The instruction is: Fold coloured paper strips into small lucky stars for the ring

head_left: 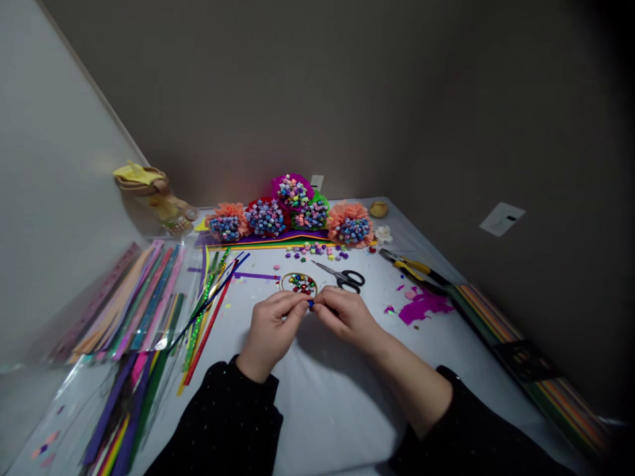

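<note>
White table (322,410) | small blue piece (311,303) | pinched between both hands (270,330) (348,318)

Over at the far end of the surface (322,410) sit paper flowers (268,217), loose stars (320,250) strewn before them. Nearer, a dish (281,283) holds small pieces (301,285), with scissors (340,273) just to its right. Left fingers (285,303) and right fingers (331,301) meet in front of it. Strips (209,332) lie off left; pliers (411,268), then packed paper (526,360), right.
</note>
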Demonstrator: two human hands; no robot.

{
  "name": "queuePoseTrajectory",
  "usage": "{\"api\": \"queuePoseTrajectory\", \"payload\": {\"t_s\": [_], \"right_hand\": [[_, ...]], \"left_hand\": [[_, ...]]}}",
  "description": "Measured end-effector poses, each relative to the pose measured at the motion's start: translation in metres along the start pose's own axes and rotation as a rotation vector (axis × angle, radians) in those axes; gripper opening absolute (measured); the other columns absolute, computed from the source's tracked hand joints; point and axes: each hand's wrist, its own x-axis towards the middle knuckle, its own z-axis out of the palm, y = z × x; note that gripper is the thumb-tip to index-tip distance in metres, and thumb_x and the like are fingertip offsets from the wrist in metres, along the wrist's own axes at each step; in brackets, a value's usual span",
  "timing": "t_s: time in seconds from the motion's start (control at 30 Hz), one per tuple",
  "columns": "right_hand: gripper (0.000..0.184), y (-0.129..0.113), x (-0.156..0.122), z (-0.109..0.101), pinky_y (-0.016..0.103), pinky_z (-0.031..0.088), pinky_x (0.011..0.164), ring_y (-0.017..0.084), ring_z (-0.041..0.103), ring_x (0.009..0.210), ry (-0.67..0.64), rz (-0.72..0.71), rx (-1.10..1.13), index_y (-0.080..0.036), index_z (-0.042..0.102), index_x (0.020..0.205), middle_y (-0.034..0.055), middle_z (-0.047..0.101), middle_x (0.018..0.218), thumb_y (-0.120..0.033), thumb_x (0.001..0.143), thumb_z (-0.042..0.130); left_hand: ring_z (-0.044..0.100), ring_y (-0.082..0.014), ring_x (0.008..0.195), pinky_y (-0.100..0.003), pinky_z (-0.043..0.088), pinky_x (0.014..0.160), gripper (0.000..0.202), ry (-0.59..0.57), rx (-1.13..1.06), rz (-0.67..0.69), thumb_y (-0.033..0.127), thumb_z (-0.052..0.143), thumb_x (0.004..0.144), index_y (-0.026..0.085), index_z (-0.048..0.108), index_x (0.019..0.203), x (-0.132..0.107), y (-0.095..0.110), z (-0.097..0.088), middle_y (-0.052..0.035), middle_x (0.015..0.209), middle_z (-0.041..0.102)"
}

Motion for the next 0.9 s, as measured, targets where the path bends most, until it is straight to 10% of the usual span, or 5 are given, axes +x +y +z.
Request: {"api": "queuePoseTrajectory", "payload": {"t_s": [0.3, 0.6, 0.9], "right_hand": [[0.019, -0.001, 0.0, 0.009, 0.023, 0.037, 0.054, 0.012, 0.046, 0.055, 0.1, 0.047, -0.025, -0.018, 0.052, 0.063, -0.0001, 0.049, 0.057, -0.015, 0.08, 0.045], [0.024, -0.002, 0.004, 0.004, 0.021, 0.036, 0.05, 0.009, 0.045, 0.051, -0.038, 0.504, 0.54, -0.017, 0.054, 0.064, -0.0014, 0.053, 0.057, -0.035, 0.079, 0.051], [0.025, -0.004, 0.004, 0.005, 0.02, 0.033, 0.049, 0.008, 0.042, 0.051, -0.046, 0.502, 0.606, -0.017, 0.053, 0.063, -0.0015, 0.052, 0.058, -0.037, 0.078, 0.054]], "left_hand": [[0.064, -0.0148, 0.078, -0.027, 0.053, 0.072, 0.018, 0.028, 0.089, 0.113, 0.014, 0.055, 0.083, 0.018, 0.07, 0.092, -0.006, -0.011, 0.007, -0.0061, 0.084, 0.069], [0.063, -0.0136, 0.078, -0.026, 0.053, 0.07, 0.018, 0.01, 0.032, 0.107, 0.011, 0.059, 0.08, 0.02, 0.07, 0.089, 0.002, -0.006, -0.002, -0.0037, 0.083, 0.068], [0.064, -0.0146, 0.077, -0.027, 0.053, 0.072, 0.014, 0.011, 0.021, 0.097, 0.013, 0.057, 0.08, 0.019, 0.069, 0.084, 0.002, -0.003, -0.005, -0.0043, 0.081, 0.069]]}}
